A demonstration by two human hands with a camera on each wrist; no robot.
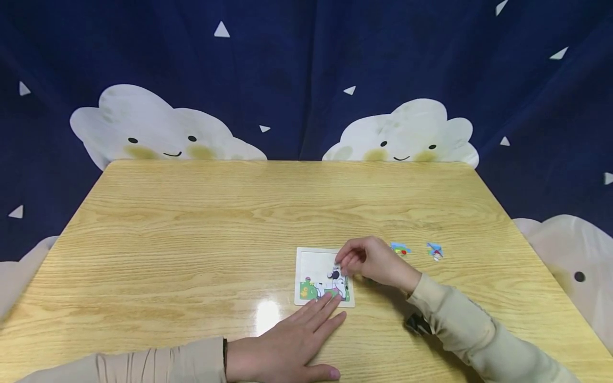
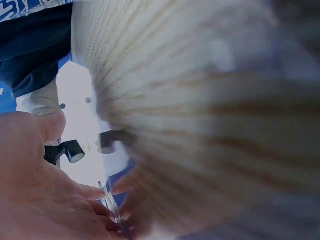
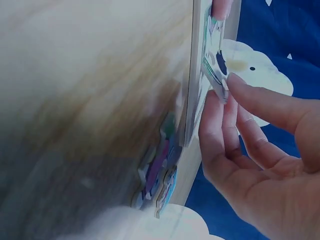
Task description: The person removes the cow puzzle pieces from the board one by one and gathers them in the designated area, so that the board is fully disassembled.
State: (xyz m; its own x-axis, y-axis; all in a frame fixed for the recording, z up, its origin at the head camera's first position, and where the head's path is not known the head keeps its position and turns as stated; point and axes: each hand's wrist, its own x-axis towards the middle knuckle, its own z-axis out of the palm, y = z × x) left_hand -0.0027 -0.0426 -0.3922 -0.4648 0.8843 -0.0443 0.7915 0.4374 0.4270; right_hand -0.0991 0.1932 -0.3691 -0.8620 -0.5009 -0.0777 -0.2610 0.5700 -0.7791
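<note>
A square puzzle board [image 1: 313,261] with a white frame lies on the table, its lower part filled with green and white pieces. My left hand [image 1: 292,340] lies with straight, spread fingers, the tips over the board's near edge and lowest pieces. At the board's right side, my right hand [image 1: 378,260] pinches a puzzle piece [image 3: 221,85] by its edge, between thumb and index finger in the right wrist view. That piece shows white with a black patch. In the left wrist view, the left hand [image 2: 55,195] is seen from the side, close to the table.
Two loose puzzle pieces, a blue-green one [image 1: 400,249] and a blue one [image 1: 435,251], lie on the wooden table [image 1: 191,223] right of the board. A dark blue curtain [image 1: 287,64] with clouds hangs behind the table's far edge.
</note>
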